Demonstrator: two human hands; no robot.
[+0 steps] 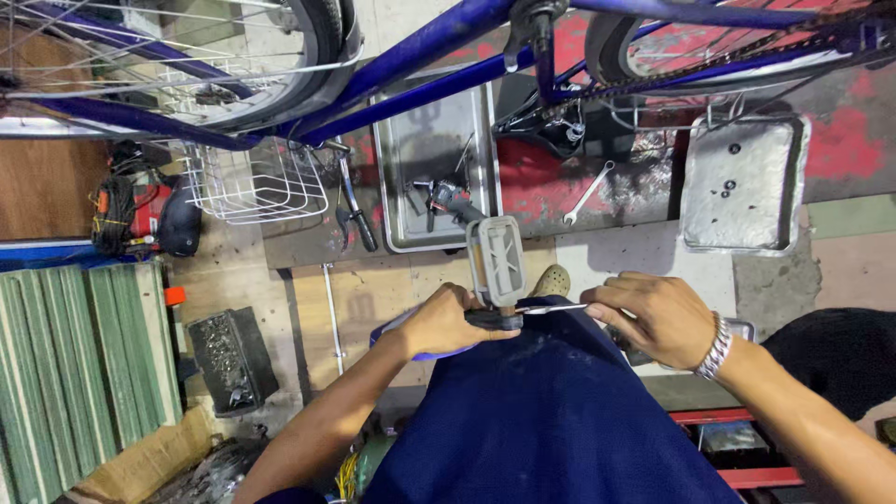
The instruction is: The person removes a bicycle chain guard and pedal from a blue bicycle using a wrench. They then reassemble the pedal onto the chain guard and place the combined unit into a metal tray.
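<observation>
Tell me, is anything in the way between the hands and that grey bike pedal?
Nothing visible is. The left hand already grips the dark crank arm just below the grey pedal. The right hand holds a thin metal tool whose tip reaches that same spot. Both rest over the person's blue-clad lap.

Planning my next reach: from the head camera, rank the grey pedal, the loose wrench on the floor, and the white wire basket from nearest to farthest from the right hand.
From the right hand:
1. Grey pedal, just up and to its left, above the left hand.
2. Loose wrench, on the floor beyond the hand.
3. White wire basket, far to the left under the blue bicycle frame.
</observation>
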